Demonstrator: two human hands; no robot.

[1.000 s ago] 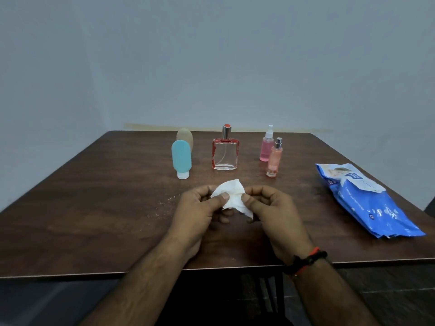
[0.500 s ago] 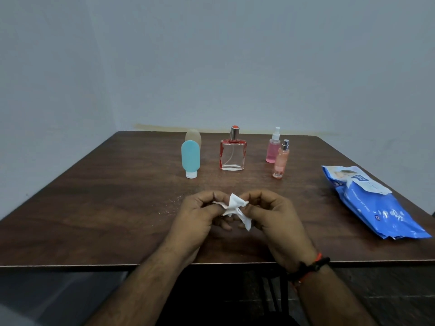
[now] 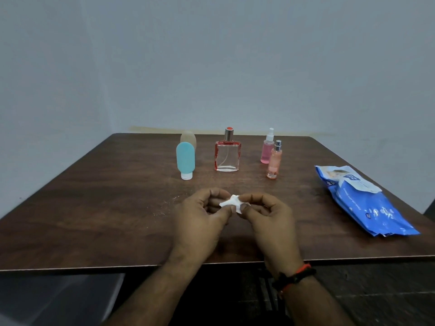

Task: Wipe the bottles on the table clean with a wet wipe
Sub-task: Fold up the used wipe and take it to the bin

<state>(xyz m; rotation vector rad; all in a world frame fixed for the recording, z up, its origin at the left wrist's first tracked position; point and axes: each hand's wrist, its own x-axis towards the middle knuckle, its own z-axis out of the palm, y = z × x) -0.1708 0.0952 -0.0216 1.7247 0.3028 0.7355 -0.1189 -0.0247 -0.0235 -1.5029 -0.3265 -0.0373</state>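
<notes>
Both our hands, left & right, pinch a crumpled white wet wipe above the dark wooden table; teal squeeze bottle, square glass perfume bottle, two pink spray bottles stand behind.

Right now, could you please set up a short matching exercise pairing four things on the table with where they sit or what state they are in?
Things:
1. teal tube
2. perfume bottle
3. wipe pack
4. wet wipe

Places or states:
A. lying flat at the table's right edge
B. crumpled, pinched by both hands
C. standing cap-down, leftmost in the front
D. clear glass, red trim, middle of the row

Pairs: 1-C, 2-D, 3-A, 4-B
</notes>
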